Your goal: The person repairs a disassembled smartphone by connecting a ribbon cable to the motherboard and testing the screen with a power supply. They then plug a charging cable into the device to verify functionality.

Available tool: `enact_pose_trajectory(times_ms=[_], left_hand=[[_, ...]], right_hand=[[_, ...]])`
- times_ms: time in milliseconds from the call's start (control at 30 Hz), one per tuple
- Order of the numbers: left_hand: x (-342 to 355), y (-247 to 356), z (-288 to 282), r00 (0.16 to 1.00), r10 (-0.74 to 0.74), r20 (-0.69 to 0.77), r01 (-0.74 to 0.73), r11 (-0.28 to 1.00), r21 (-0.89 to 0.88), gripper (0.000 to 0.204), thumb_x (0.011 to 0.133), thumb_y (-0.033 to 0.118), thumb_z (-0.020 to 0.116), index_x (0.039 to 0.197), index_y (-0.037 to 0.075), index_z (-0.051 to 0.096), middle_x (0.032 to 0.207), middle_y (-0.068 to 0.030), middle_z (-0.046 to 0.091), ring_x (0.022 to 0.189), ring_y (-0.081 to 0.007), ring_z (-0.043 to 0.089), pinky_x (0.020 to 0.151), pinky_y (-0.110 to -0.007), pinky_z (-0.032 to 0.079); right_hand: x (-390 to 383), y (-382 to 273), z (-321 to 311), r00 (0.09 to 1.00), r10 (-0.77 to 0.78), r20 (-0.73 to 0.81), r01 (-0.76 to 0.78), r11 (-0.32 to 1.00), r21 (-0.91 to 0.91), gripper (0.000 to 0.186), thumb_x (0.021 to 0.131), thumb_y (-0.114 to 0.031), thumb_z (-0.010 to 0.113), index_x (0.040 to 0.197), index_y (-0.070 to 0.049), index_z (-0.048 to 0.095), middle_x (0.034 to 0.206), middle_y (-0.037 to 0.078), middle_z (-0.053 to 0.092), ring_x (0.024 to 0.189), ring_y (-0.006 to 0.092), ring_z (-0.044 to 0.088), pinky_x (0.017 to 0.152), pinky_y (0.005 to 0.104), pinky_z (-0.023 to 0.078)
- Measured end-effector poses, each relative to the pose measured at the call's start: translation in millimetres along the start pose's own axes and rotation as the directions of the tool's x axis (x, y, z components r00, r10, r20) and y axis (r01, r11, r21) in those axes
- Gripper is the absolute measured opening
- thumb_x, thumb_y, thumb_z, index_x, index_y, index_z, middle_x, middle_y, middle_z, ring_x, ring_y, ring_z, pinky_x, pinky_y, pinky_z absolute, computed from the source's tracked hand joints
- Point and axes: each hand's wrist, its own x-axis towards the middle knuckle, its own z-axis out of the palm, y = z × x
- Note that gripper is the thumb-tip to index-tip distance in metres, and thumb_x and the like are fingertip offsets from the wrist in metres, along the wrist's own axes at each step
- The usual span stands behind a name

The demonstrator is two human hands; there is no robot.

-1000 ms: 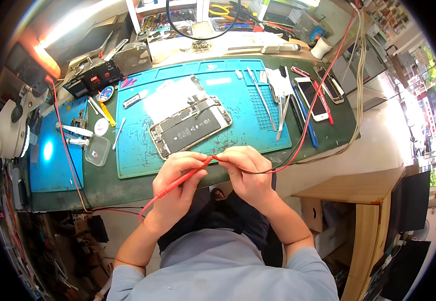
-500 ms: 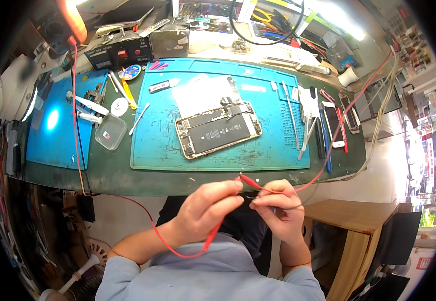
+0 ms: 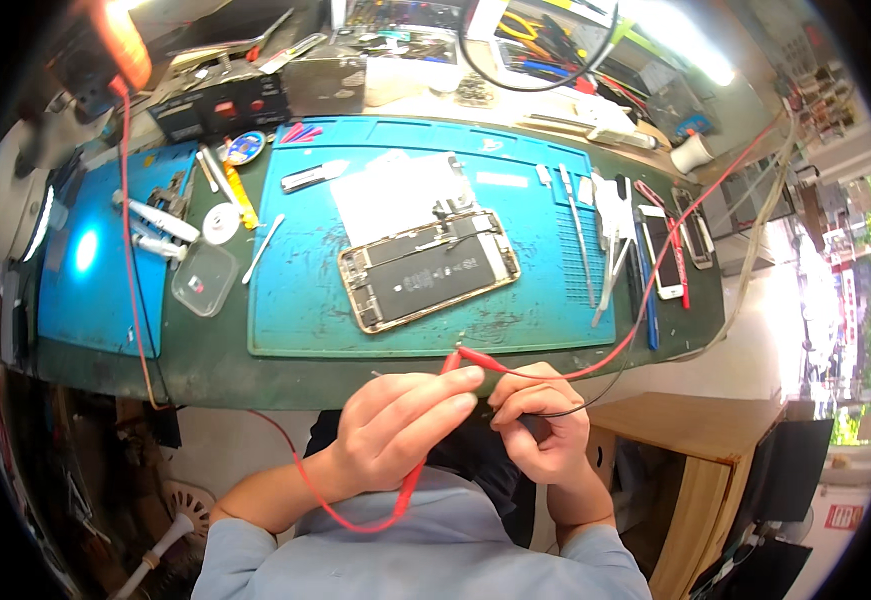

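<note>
Red probe (image 3: 411,484) is in the left hand (image 3: 395,425), held off the bench (image 3: 210,350), tip up by the mat's (image 3: 290,300) near edge. Left thumb mostly hidden, but the fingers are closed round the barrel. Red clip (image 3: 480,359) sits at the probe tip, nose converging on it; too small to tell whether it bites. Right hand (image 3: 545,425) has its fingers curled, pinching the black lead (image 3: 577,408); the lead's end is hidden. Red lead runs from the clip across the right fingers.

Handling, my read: probe light, stiff, smooth plastic; hold the barrel, keep skin off the metal tip. Clip small and springy, take it by the sleeve. Cable (image 3: 327,508) limp, loops under the left wrist, could tug.

Farther out: opened phone (image 3: 430,272) on the mat, innards exposed, looks fragile; edges only. White sheet (image 3: 395,195) behind it, swab (image 3: 263,248) left, tweezers (image 3: 612,280) right.
</note>
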Motion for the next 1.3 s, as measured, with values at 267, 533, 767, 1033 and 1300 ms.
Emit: enact_pose_trajectory(times_ms=[267, 533, 767, 1033, 1300], left_hand=[[17, 5, 8, 0.998, -0.062, 0.014, 0.061, 0.996, 0.065, 0.039, 0.081, -0.005, 0.075, 0.116, 0.000, 0.061, 0.115, -0.0159, 0.072, 0.102, -0.0308, 0.068, 0.081, -0.037, 0.062], [16, 5, 15, 0.998, -0.007, 0.065, 0.007, 1.000, -0.011, 0.022, 0.077, -0.001, 0.076, 0.099, -0.001, 0.071, 0.128, -0.0181, 0.067, 0.088, -0.0245, 0.070, 0.067, -0.032, 0.057], [24, 11, 19, 0.985, -0.130, 0.114, 0.131, 0.991, 0.001, 0.027, 0.079, -0.003, 0.077, 0.106, -0.004, 0.071, 0.127, -0.0184, 0.067, 0.094, -0.0275, 0.072, 0.072, -0.034, 0.061], [29, 16, 23, 0.984, -0.152, 0.089, 0.156, 0.987, -0.033, 0.034, 0.084, -0.002, 0.077, 0.116, -0.009, 0.068, 0.131, -0.0231, 0.062, 0.101, -0.0306, 0.071, 0.080, -0.034, 0.063], [30, 20, 23, 0.976, -0.202, 0.081, 0.208, 0.975, -0.073, 0.045, 0.083, 0.004, 0.079, 0.125, -0.008, 0.067, 0.139, -0.0210, 0.057, 0.110, -0.0318, 0.068, 0.086, -0.036, 0.061]], right_hand=[[8, -5, 18, 0.978, -0.093, -0.189, 0.093, 0.996, -0.012, 0.025, 0.090, 0.012, 0.066, 0.114, 0.003, 0.068, 0.113, 0.017, 0.070, 0.078, 0.0148, 0.068, 0.063, 0.0245, 0.056], [11, -9, 7, 0.973, -0.086, -0.212, 0.057, 0.989, -0.137, 0.023, 0.094, 0.008, 0.069, 0.116, 0.002, 0.068, 0.114, 0.015, 0.066, 0.077, 0.0117, 0.065, 0.061, 0.0224, 0.052], [5, -11, 6, 0.972, 0.004, -0.236, -0.060, 0.972, -0.229, 0.030, 0.087, 0.010, 0.074, 0.116, 0.003, 0.069, 0.114, 0.016, 0.072, 0.076, 0.0103, 0.066, 0.059, 0.0227, 0.051], [-4, 14, 24, 0.937, -0.286, -0.199, 0.201, 0.911, -0.361, 0.043, 0.087, 0.010, 0.072, 0.125, 0.001, 0.054, 0.120, 0.024, 0.066, 0.095, 0.0253, 0.072, 0.073, 0.0309, 0.060], [2, 13, 6, 0.876, -0.465, -0.129, 0.217, 0.619, -0.755, 0.035, 0.082, 0.000, 0.078, 0.113, -0.006, 0.063, 0.109, 0.014, 0.071, 0.084, 0.0260, 0.069, 0.066, 0.0339, 0.055]])
